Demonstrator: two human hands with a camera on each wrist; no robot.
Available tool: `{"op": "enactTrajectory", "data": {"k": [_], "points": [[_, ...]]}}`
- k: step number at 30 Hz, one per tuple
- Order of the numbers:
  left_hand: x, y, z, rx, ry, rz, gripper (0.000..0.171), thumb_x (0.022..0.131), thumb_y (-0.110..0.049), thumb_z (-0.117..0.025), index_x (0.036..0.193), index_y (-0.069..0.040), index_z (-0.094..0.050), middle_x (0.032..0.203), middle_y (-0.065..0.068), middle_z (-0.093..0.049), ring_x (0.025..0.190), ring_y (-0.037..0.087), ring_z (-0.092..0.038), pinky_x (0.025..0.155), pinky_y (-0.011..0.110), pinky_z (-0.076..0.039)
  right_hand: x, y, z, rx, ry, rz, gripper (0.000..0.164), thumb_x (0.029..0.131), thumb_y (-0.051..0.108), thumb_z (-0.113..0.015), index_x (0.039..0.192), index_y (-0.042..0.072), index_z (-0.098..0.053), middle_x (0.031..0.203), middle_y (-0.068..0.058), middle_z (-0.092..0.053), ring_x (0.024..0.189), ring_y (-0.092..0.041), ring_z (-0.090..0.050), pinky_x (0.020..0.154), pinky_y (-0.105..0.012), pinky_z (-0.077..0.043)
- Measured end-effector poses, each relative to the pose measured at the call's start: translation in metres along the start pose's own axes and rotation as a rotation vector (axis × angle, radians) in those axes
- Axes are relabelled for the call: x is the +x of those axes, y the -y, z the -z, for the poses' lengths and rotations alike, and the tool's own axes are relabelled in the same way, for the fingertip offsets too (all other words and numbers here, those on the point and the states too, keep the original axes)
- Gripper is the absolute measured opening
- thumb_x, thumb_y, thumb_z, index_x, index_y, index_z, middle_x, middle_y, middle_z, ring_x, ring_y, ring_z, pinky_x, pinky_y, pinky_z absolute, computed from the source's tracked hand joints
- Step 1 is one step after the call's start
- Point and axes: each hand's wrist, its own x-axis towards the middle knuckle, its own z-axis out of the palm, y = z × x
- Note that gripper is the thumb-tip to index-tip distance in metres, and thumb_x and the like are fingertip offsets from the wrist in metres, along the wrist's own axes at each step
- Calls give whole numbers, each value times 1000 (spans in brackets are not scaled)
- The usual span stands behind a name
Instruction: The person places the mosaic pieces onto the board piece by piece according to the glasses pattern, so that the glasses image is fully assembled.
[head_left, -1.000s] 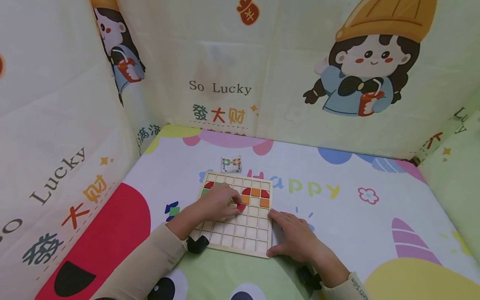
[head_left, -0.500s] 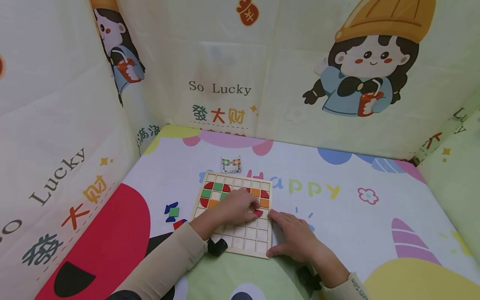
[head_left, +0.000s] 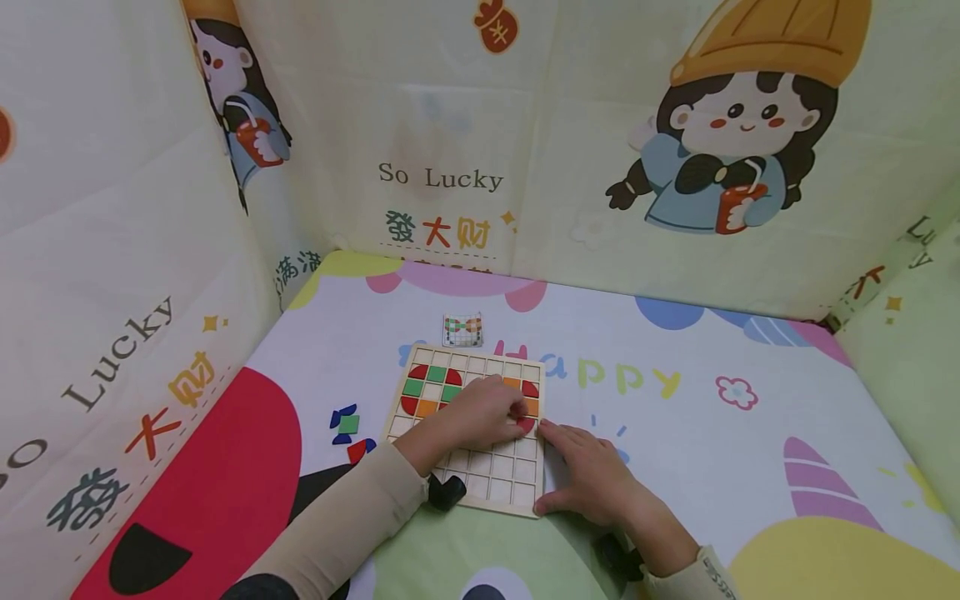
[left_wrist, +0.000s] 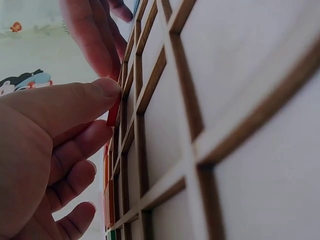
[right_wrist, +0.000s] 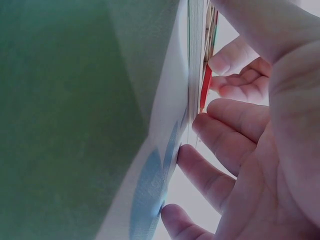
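Observation:
A wooden grid board [head_left: 480, 486] lies on the printed cloth, with red, green and orange tiles in its upper cells. Over its right part, my left hand [head_left: 483, 415] pinches a red tile with a rounded side [head_left: 528, 426] between thumb and fingers. In the left wrist view the thumb presses on that red tile [left_wrist: 114, 112], right at the grid's ridges. My right hand [head_left: 592, 467] rests at the board's right edge, fingers loosely extended, thumb by the near right corner. The left hand hides some of the middle cells.
Left of the board lie loose pieces: a green square tile [head_left: 348, 424], blue pieces [head_left: 342, 438] and a red tile [head_left: 357, 451]. A small pattern card [head_left: 462, 330] sits just beyond the board. Printed cloth walls [head_left: 562, 167] stand behind and at the sides.
My left hand has moved right across the board with the red tile, uncovering the green, red and orange tiles at the upper left. The right hand has stayed at the edge.

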Motion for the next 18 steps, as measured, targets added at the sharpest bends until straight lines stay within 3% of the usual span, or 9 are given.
{"op": "enactTrajectory", "data": {"k": [13, 18], "points": [[4, -2, 0, 28, 13, 5, 19, 90, -31, -75, 106, -19, -74, 90, -12, -60, 91, 10, -50, 82, 28, -46, 1, 2, 1, -5, 11, -14, 105, 64, 55, -89, 148, 7, -48, 148, -9, -51, 135, -33, -44, 100, -61, -36], [3, -2, 2, 11, 16, 37, 20, 90, -31, -75, 107, -21, -73, 93, -12, -60, 93, 10, -50, 83, 28, -46, 1, 2, 1, -6, 10, -14, 105, 64, 55, -89, 148, 7, -48, 147, -9, -51, 135, -33, -44, 100, -61, -36]]}}
